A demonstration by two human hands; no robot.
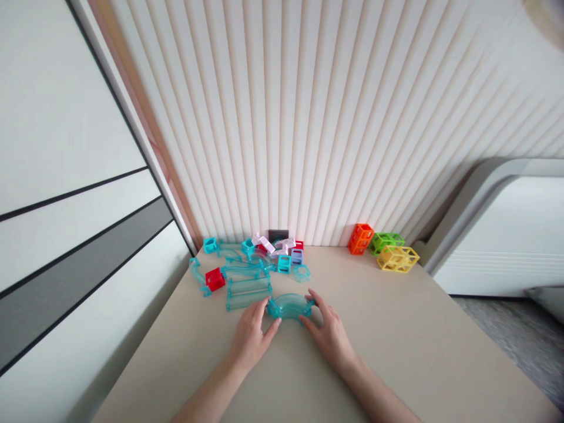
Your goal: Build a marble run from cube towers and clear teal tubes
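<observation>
I sit at a beige table [396, 352] pushed up against a wall [308, 117] of pale vertical slats at twelve o'clock. At nine o'clock stands a white cabinet [53, 117] with a grey band and thin black lines. At three o'clock sits a white unit [506, 235] with a rounded grey edge, above grey carpet [506, 329]. The light is soft and even.

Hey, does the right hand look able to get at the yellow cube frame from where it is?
Probably yes. The right hand rests on the curved track, and the table between it and the yellow cube frame is bare, though it lies far back by the wall.
</observation>
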